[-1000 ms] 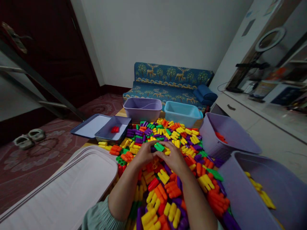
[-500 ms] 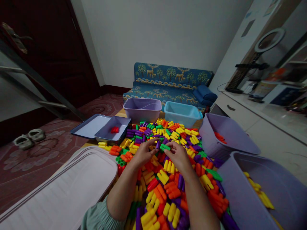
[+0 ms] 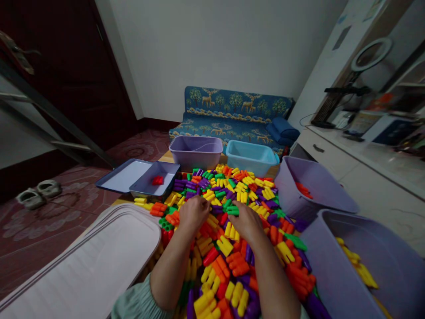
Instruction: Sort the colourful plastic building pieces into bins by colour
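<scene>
A wide heap of plastic blocks (image 3: pixel 239 261) in yellow, orange, purple, green and red covers the low table in front of me. My left hand (image 3: pixel 194 213) rests knuckles-up on the heap, its fingers curled down among yellow and purple blocks; what they hold is hidden. My right hand (image 3: pixel 246 222) lies beside it with fingers closed on a green block (image 3: pixel 232 210) at the fingertips. The two hands are a short gap apart.
Around the heap stand a purple bin (image 3: pixel 196 151), a blue bin (image 3: pixel 250 156), a purple bin with orange blocks (image 3: pixel 315 197), a large purple bin with yellow blocks (image 3: pixel 335 274), and a grey tray with a red block (image 3: pixel 146 188). A white lid (image 3: pixel 89 261) lies left.
Both hands have come down from above the heap onto it and parted a little. The green block went down with my right hand; the purple one in my left is out of sight.
</scene>
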Demonstrator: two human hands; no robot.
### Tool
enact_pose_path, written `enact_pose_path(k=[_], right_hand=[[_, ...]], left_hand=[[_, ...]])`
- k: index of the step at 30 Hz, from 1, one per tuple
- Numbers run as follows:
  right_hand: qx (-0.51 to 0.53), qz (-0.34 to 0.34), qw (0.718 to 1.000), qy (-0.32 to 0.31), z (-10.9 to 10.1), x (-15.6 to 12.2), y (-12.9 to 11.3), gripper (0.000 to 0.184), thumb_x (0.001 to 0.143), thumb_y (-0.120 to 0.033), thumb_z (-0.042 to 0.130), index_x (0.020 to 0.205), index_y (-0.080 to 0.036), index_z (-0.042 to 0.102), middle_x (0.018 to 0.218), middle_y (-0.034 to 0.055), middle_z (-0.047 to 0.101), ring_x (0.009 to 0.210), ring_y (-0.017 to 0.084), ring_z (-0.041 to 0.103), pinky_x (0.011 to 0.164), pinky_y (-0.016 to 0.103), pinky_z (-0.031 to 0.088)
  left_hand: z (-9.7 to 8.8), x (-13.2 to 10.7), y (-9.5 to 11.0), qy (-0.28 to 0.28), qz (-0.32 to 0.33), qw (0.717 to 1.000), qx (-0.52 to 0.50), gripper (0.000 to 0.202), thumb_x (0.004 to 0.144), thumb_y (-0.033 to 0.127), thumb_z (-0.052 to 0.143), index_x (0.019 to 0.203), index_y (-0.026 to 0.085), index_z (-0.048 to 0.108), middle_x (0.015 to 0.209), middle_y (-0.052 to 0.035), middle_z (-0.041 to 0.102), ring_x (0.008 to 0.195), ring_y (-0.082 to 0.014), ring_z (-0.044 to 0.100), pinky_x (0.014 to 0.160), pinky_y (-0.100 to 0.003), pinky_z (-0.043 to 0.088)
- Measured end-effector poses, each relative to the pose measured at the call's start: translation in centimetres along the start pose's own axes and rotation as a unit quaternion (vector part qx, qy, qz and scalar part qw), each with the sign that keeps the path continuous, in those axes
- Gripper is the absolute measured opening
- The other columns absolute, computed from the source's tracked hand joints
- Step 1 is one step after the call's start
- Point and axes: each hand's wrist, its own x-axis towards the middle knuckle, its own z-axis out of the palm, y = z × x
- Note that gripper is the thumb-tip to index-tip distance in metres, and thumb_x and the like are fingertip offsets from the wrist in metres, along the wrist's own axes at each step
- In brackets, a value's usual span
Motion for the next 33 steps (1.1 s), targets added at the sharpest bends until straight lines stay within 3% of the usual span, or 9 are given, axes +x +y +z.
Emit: enact_pose_path(k=[8, 13, 18, 22, 27, 31, 33], right_hand=[[0.123, -0.025, 0.992, -0.016, 0.6, 0.4, 0.4, 0.046, 0.075, -0.018, 0.063, 0.120, -0.018, 0.056, 0.112, 0.0106, 0.069, 0.098, 0.023, 0.066, 0.087, 0.035, 0.050], [0.257, -0.086, 0.962, -0.020, 1.3, 0.5, 0.4, 0.052, 0.072, -0.012, 0.061, 0.122, -0.022, 0.053, 0.115, 0.0070, 0.067, 0.103, 0.019, 0.065, 0.092, 0.035, 0.049], [0.309, -0.126, 0.943, -0.008, 1.7, 0.6, 0.2, 0.051, 0.071, -0.013, 0.061, 0.120, -0.023, 0.053, 0.118, 0.0068, 0.064, 0.108, 0.020, 0.062, 0.093, 0.037, 0.048], [0.316, -0.114, 0.942, -0.007, 1.3, 0.5, -0.4, 0.039, 0.074, -0.022, 0.064, 0.111, -0.023, 0.054, 0.108, 0.0047, 0.066, 0.097, 0.019, 0.064, 0.085, 0.033, 0.049], [0.243, -0.054, 0.968, 0.026, 0.4, 0.0, -1.6, 0.045, 0.071, -0.045, 0.070, 0.105, -0.021, 0.051, 0.095, 0.0056, 0.066, 0.088, 0.022, 0.064, 0.075, 0.033, 0.048], [0.224, -0.029, 0.970, 0.092, 0.2, 0.1, -1.5, 0.035, 0.078, -0.047, 0.061, 0.100, -0.020, 0.054, 0.091, 0.0074, 0.067, 0.082, 0.022, 0.064, 0.070, 0.031, 0.047], [0.248, -0.015, 0.962, 0.115, -0.1, 0.2, -1.0, 0.031, 0.083, -0.049, 0.053, 0.094, -0.020, 0.057, 0.081, 0.0058, 0.067, 0.072, 0.020, 0.063, 0.064, 0.029, 0.046]], left_hand=[[0.4, -0.1, 0.0, -0.046, 0.132, 0.989, -0.038, 0.035, 0.078, 0.033, 0.060, 0.109, 0.022, 0.071, 0.094, -0.0072, 0.073, 0.095, -0.0252, 0.060, 0.079, -0.031, 0.043], [0.7, -0.2, 0.0, -0.044, 0.174, 0.981, -0.067, 0.029, 0.072, 0.034, 0.066, 0.095, 0.017, 0.069, 0.085, -0.0081, 0.066, 0.085, -0.0227, 0.058, 0.071, -0.028, 0.042], [1.2, 0.2, 0.0, -0.049, 0.187, 0.970, -0.144, 0.010, 0.074, 0.022, 0.060, 0.081, 0.016, 0.062, 0.075, -0.0038, 0.062, 0.070, -0.0170, 0.056, 0.061, -0.025, 0.036], [1.1, 0.3, 0.0, -0.035, 0.197, 0.959, -0.200, 0.005, 0.074, 0.019, 0.058, 0.077, 0.016, 0.059, 0.073, -0.0022, 0.062, 0.067, -0.0157, 0.056, 0.057, -0.023, 0.034], [0.8, -0.4, 0.4, -0.034, 0.253, 0.945, -0.202, 0.026, 0.069, 0.011, 0.059, 0.094, 0.015, 0.064, 0.091, -0.0070, 0.066, 0.083, -0.0205, 0.062, 0.069, -0.026, 0.043], [0.6, -0.8, 0.8, -0.034, 0.274, 0.934, -0.225, 0.033, 0.075, 0.016, 0.062, 0.107, 0.018, 0.067, 0.100, -0.0083, 0.067, 0.092, -0.0214, 0.063, 0.079, -0.028, 0.047], [0.5, -0.7, 0.8, -0.015, 0.266, 0.930, -0.252, 0.027, 0.079, 0.018, 0.060, 0.104, 0.019, 0.069, 0.101, -0.0076, 0.067, 0.093, -0.0203, 0.063, 0.083, -0.029, 0.048]])
